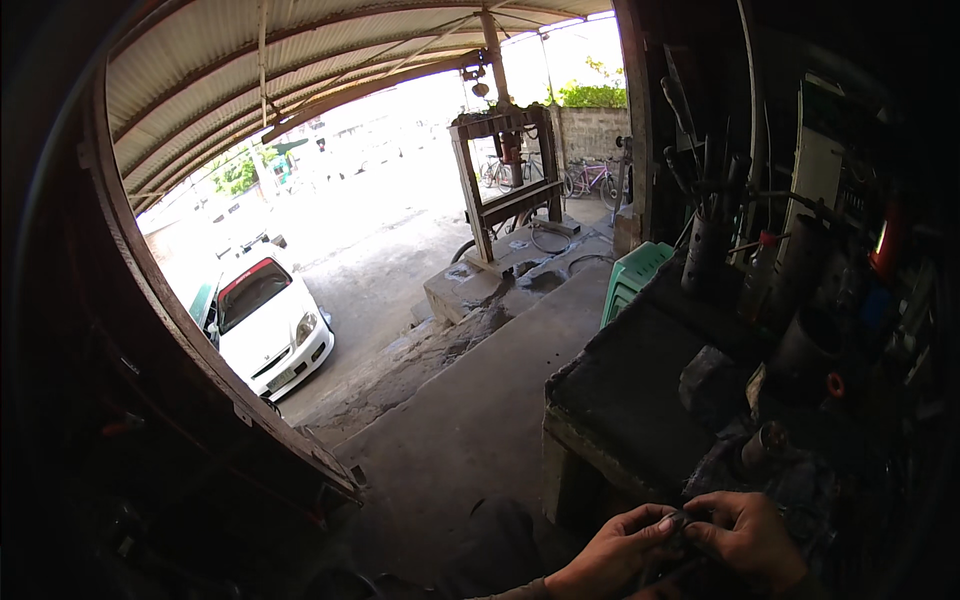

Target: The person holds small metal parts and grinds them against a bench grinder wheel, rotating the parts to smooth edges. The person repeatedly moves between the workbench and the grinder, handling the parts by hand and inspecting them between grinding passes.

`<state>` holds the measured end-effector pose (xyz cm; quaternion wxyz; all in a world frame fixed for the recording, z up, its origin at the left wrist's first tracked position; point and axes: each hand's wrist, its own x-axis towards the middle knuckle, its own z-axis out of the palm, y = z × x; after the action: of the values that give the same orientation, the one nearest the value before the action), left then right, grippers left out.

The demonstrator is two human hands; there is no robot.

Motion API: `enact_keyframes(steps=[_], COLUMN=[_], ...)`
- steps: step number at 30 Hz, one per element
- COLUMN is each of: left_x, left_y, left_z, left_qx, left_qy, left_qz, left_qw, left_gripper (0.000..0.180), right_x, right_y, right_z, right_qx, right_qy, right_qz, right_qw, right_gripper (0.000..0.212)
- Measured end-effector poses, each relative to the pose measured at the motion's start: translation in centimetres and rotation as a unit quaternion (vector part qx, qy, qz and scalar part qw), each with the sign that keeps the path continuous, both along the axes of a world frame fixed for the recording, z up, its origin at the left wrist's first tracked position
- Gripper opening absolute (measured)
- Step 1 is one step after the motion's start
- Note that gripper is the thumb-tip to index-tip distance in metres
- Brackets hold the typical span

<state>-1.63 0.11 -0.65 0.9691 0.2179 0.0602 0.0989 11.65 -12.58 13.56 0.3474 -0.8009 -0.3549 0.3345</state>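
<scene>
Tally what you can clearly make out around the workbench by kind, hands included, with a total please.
Hands: 2, the left hand and the right hand, pinching one small dark part between them
Small dark part: 1
Dark tool holder full of tools: 1
Green plastic stool: 1
White car: 1
Press frame: 1
Total: 7

A dark, grimy workbench (640,400) fills the right side, its worn front edge chipped and pale. Taking the cylindrical tool holder (706,255) at the bench's far end as the mark: it stands upright, crammed with long-handled tools. Just right of it stand a few dark canisters (800,265), one with a red cap. Nearer than the holder, toward the bench's front, lie a dark lump (712,385) and a small metal cylinder (765,442). The bare stretch left of these is black and stained.
</scene>
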Motion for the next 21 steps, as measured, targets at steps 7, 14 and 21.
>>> enact_keyframes(steps=[7, 14, 21], left_x=[-0.9, -1.0, -0.9], left_y=[0.7, 1.5, 0.5], left_z=[0.0, -0.9, -2.0], left_qx=[-0.048, -0.004, -0.043], left_qy=[-0.022, 0.026, 0.003], left_qz=[-0.033, -0.107, -0.127], left_qw=[0.998, 0.994, 0.991], left_gripper=[0.026, 0.034, 0.03], right_x=[1.4, 1.3, 1.5], right_y=[-0.6, -0.5, -1.0], right_z=[-2.0, -2.0, -2.4], right_qx=[0.007, 0.041, 0.041], right_qy=[0.011, 0.094, 0.124], right_qz=[0.049, 0.043, 0.062], right_qw=[0.999, 0.994, 0.989], right_gripper=[0.031, 0.031, 0.029])
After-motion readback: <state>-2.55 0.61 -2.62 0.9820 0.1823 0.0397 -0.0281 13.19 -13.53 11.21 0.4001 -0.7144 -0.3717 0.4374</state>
